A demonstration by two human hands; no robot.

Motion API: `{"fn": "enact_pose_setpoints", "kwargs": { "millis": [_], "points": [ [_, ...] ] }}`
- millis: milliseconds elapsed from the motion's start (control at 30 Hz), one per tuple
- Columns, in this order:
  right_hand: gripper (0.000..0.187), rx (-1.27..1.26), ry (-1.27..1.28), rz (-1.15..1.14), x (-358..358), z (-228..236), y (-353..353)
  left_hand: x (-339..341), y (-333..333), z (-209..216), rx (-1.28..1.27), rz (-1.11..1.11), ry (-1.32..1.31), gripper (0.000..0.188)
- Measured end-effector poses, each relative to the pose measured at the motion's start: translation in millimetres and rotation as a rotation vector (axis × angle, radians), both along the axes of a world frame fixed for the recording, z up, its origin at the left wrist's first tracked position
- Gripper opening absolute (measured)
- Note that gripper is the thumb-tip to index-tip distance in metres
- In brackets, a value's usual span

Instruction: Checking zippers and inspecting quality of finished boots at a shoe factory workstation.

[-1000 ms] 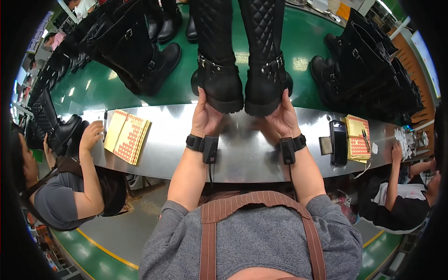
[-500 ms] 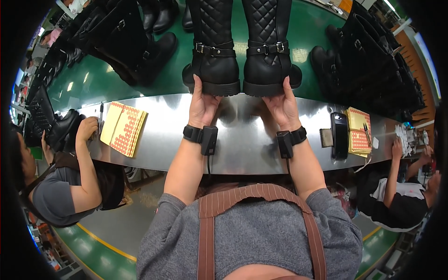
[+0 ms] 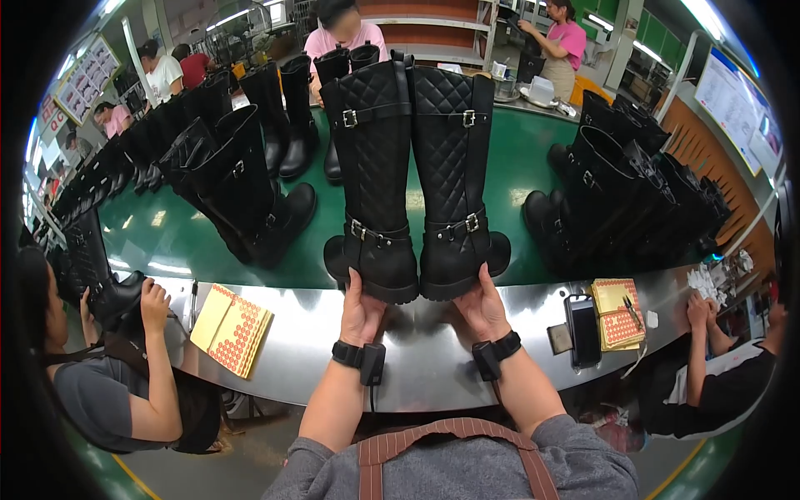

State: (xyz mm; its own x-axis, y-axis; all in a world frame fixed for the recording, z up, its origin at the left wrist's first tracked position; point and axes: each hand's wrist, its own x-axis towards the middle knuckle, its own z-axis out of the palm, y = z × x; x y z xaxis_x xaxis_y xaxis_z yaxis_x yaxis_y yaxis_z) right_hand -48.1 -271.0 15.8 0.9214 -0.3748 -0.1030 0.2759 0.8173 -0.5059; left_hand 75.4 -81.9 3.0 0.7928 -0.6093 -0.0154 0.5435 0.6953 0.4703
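From the head camera, a left hand grips a tall black left boot by the heel, thumb up its outer side, as a right hand clasps the matching right boot the same way; the other fingers are partly hidden by the soles. The pair stands upright side by side, heels toward the wearer, where a metal bench meets a green table. Whether the soles rest on anything is hard to tell.

The shafts block the middle of the table and part of a co-worker in pink. More black boots crowd the table, a left group and a right group flanking the pair. A yellow pad stack with red dots lies left of the hands, near a pen. To their right are a small block, a black phone and a second pad stack. Seated co-workers flank the bench, the left one handling another boot, the right one near white scraps.
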Motion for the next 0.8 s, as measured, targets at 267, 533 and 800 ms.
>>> {"fn": "enact_pose_setpoints", "kwargs": {
  "millis": [267,533,800],
  "points": [
    [0.049,-0.033,-0.006,-0.033,-2,-4,-1,2,0,-9,0.031,0.013,0.068,0.058],
    [0.06,-0.101,-0.081,0.13,-8,-2,-4,-6,-1,5,-0.097,-0.154,0.084,0.068],
    [0.109,-1.306,0.064,-0.166,-10,-7,-19,-25,-1,35,-0.149,-0.134,-0.105,0.056]
  ]
}}
